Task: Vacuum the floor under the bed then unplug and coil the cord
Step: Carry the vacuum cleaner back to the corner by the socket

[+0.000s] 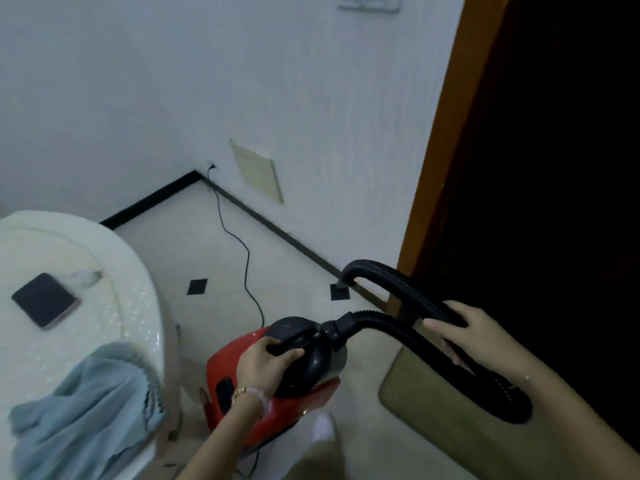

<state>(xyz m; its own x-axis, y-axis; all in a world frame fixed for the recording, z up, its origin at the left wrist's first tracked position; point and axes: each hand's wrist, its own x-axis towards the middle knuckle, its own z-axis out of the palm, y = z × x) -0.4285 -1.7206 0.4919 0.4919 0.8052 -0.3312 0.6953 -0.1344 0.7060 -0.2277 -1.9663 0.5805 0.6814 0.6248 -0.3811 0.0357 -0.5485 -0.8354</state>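
- I counted one red vacuum cleaner [277, 393], with one black hose [377, 268]
- I made out one thin black cord [248, 258]
- Two hands were in my view: one left hand [266, 363] and one right hand [467, 336]
- I saw one bracelet [247, 393]
- There was one white table [138, 271], one dark phone [45, 299] and one blue-grey cloth [90, 400]
- I counted two black floor squares [197, 286] [340, 292]
- There was one olive mat [415, 403]
- I counted two wall plates: one beige plate [258, 171] and one white plate [369, 3]
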